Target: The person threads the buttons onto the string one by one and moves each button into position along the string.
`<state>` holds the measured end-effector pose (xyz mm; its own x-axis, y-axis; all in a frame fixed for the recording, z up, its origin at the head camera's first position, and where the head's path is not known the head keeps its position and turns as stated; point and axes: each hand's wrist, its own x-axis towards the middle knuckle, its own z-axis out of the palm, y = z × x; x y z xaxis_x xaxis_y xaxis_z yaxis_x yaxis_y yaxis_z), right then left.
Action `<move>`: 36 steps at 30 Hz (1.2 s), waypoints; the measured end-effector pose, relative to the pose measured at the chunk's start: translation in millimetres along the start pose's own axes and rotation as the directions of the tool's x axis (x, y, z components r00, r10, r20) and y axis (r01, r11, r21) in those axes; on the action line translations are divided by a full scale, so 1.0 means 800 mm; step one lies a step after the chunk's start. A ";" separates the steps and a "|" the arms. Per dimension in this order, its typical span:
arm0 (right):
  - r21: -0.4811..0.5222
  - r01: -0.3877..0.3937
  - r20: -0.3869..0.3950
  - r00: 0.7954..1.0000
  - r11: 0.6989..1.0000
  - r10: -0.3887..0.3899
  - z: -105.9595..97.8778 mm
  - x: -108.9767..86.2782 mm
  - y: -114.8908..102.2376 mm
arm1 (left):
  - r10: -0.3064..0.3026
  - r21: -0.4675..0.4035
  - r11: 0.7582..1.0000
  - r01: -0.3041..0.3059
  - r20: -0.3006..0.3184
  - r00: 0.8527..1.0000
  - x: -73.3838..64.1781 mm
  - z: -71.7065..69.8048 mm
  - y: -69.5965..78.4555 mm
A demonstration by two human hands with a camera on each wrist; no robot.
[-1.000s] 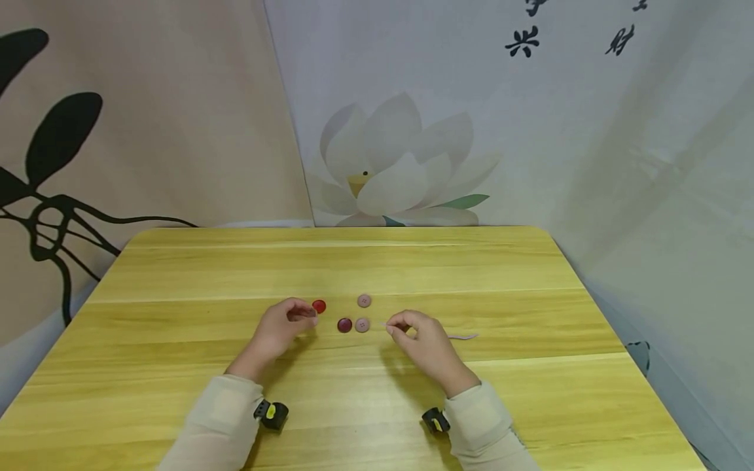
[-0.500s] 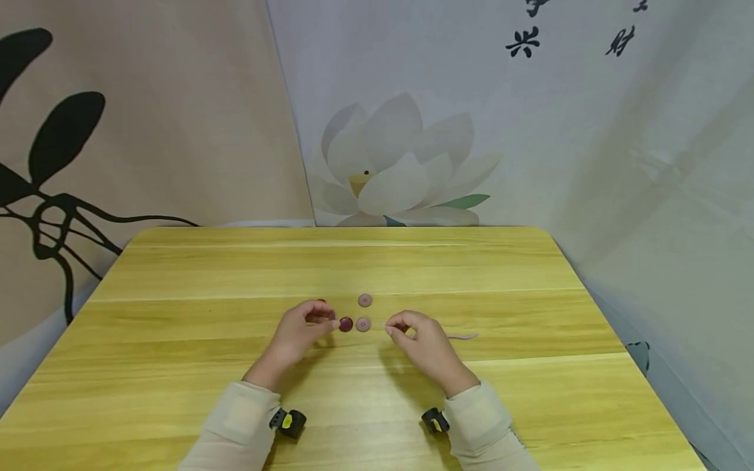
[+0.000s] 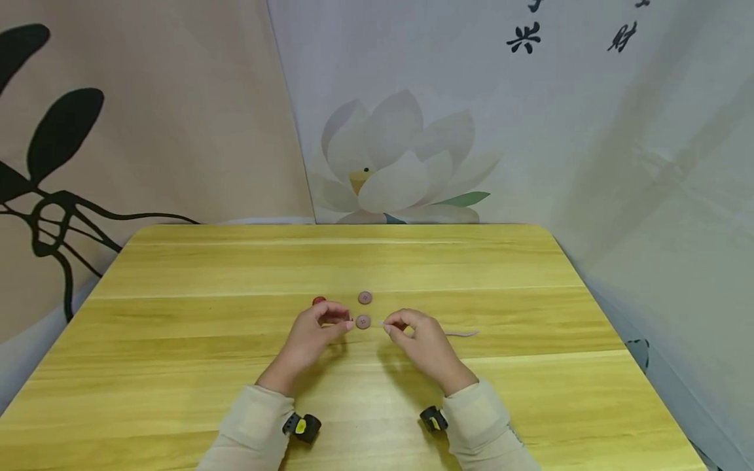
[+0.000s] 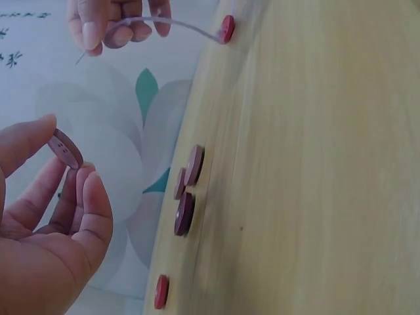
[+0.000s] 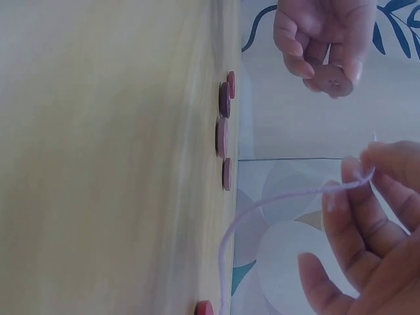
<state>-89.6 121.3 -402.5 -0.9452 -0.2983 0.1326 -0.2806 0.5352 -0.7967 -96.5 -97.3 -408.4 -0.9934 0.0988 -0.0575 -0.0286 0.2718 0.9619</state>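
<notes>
My left hand [image 3: 312,337] pinches a mauve button [image 4: 65,148] with small holes between thumb and fingertip, raised above the table. Facing it, my right hand [image 3: 425,343] pinches a lilac string [image 5: 282,195] close to its thin, pale, pointed end. The string hangs from these fingers to a red button [image 4: 227,29] on the table, best seen in the left wrist view. Two mauve buttons, a far one [image 3: 364,297] and a near one [image 3: 362,321], lie between the hands. A dark maroon button [image 4: 184,214] is hidden by my left hand in the head view.
Another red button [image 3: 319,300] lies on the wooden table [image 3: 177,261], just beyond my left hand. Part of the string [image 3: 462,333] trails to the right of my right hand. A printed curtain [image 3: 412,98] hangs behind the table's far edge.
My left hand has moved rightward toward my right hand, with the button held in it, and now covers the maroon button in the head view. The right hand has stayed almost still.
</notes>
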 end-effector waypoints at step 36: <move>-0.010 0.038 0.032 0.999 0.999 -0.038 0.011 0.003 -0.005 | 0.037 -0.107 0.994 -0.029 0.075 0.997 -0.003 0.025 0.006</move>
<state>-88.9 111.4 -404.6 -0.9281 -0.3435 0.1435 -0.3180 0.5311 -0.7854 -91.7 -77.2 -408.9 -0.9828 0.1800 -0.0415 -0.0114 0.1652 0.9862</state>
